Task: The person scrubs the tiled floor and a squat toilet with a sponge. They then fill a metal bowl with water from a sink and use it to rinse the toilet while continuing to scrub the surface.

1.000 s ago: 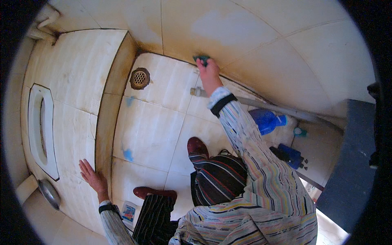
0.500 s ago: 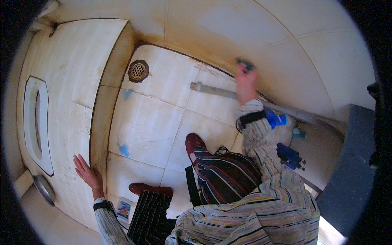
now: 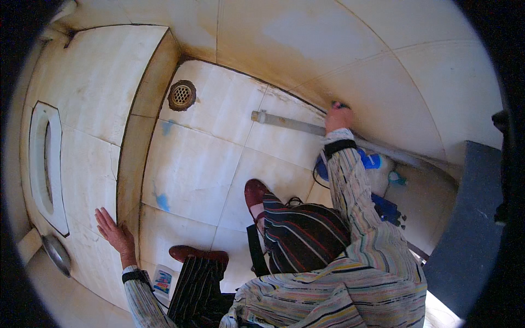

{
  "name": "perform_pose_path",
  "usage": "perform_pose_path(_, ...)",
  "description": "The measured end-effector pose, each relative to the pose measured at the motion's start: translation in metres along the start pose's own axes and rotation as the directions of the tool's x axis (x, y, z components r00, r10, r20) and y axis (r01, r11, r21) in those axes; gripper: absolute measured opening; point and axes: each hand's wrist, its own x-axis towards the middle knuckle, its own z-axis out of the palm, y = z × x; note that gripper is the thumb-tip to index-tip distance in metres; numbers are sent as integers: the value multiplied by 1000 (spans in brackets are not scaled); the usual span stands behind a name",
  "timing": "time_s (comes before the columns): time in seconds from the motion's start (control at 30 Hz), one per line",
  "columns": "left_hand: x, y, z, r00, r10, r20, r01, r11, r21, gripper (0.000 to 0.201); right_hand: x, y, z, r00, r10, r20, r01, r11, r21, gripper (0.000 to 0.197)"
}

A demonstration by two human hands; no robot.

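Note:
My right hand is closed around a small dark green scouring pad, pressed to the brown-stained lower part of the tiled wall. Most of the pad is hidden by the fingers. Just below that hand a grey plastic pipe runs along the floor by the wall's foot. With fingers stretched out, my left hand rests flat at the edge of the raised tiled platform and holds nothing.
A squat toilet is set in the platform, near a metal bowl. The floor has a round drain and blue smears. A white bottle stands by my left forearm. Blue containers and a blue brush lie beside my right arm.
My right hand has moved down and slightly right along the wall with the scouring pad, nearer to me. My left hand stays on the platform edge.

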Motion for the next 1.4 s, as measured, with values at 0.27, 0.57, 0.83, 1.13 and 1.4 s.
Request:
perform_pose_path(0.27,-2,-2,-4,1000,4,31,-4,1000,8,80,-54,-208,-5,937,-349,16,149,441,885,20)
perform_pose_path(0.57,-1,-1,0,1000,-8,-9,9,1000,18,82,-3,21,-13,991,-38,-129,68,969,238,39)
perform_pose_path(0.83,-1,-2,2,1000,-24,-6,25,999,45,79,-14,-80,42,833,-544,99,552,806,-214,32)
perform_pose_path(1.13,1,-5,2,1000,14,-11,-14,1000,22,77,-38,-159,90,920,-391,-4,254,588,768,21)
perform_pose_path(1.4,-3,-7,5,999,35,-21,-34,998,43,73,25,49,55,941,65,331,75,916,-394,38)
